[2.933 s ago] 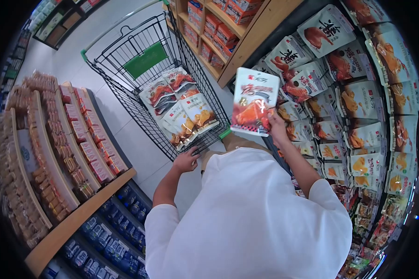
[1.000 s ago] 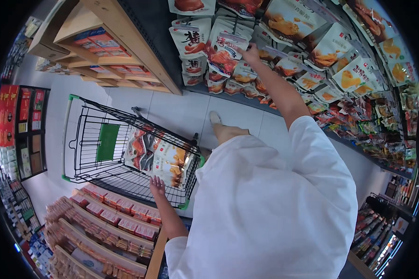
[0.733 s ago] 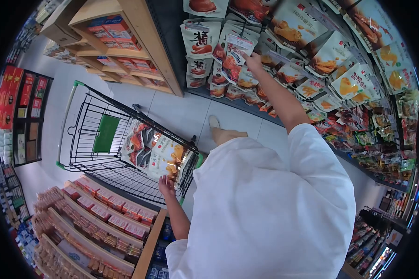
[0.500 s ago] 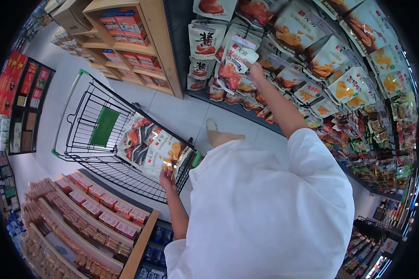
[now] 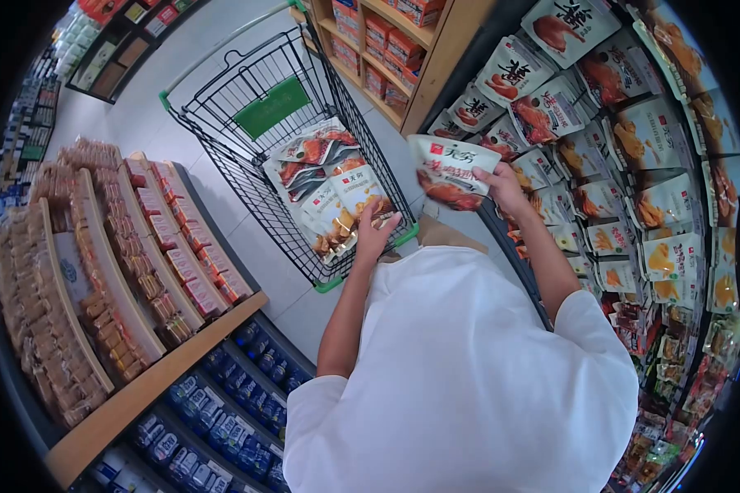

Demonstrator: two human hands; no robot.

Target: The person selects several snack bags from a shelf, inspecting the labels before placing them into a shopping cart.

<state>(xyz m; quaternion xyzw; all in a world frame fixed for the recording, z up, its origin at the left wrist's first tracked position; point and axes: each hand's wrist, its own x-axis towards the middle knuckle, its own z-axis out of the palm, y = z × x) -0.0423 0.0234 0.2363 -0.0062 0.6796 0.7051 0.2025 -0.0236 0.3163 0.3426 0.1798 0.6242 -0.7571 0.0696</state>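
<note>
My right hand (image 5: 506,191) grips the upper right corner of a white snack bag (image 5: 450,182) with a red-brown meat picture. The bag hangs between the hanging rack and the shopping cart (image 5: 273,108), tilted and slightly blurred. My left hand (image 5: 376,230) is over the near end of the cart, its fingers apart and holding nothing, close over a white snack bag (image 5: 355,185) with a golden food picture. More bags (image 5: 316,152), red-and-white ones among them, lie in a pile beside it inside the wire basket.
Hanging bags (image 5: 645,140) fill the dark rack on the right. Ahead stands a wooden shelf (image 5: 426,82) with orange boxes. On the left, tiered shelves carry packaged snacks (image 5: 115,271), with blue packs (image 5: 214,411) below. Grey floor tiles (image 5: 222,205) show around the cart.
The snack bag has come off the rack in my right hand and moved toward the cart. My view has turned right, and my left hand now reaches over the bags in the cart.
</note>
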